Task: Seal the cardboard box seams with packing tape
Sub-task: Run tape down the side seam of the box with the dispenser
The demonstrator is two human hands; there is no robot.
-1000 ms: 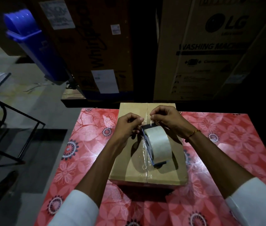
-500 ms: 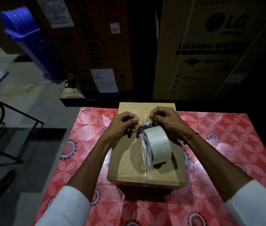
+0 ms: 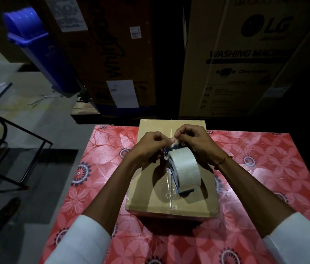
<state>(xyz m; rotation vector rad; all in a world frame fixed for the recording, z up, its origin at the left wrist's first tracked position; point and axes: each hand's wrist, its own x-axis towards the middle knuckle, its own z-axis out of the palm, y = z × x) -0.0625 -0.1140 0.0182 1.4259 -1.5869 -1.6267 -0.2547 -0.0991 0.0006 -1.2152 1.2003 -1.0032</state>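
Observation:
A closed cardboard box (image 3: 150,189) sits on a table with a red floral cloth (image 3: 97,168). Clear tape lies along the near half of its centre seam. A tape dispenser (image 3: 183,172) with a blue frame and a pale roll stands upright on the box top, just right of the seam. My left hand (image 3: 148,147) and my right hand (image 3: 192,141) meet above the dispenser's far end. The fingertips of both pinch the loose clear tape end there.
Large appliance cartons (image 3: 245,60) stand right behind the table. A blue bin (image 3: 36,48) leans at the back left. A black metal table frame (image 3: 7,134) stands on the floor at the left, with a shoe (image 3: 2,214) below it.
My hands have closed in on each other over the dispenser's far end. The dispenser and box have stayed in place.

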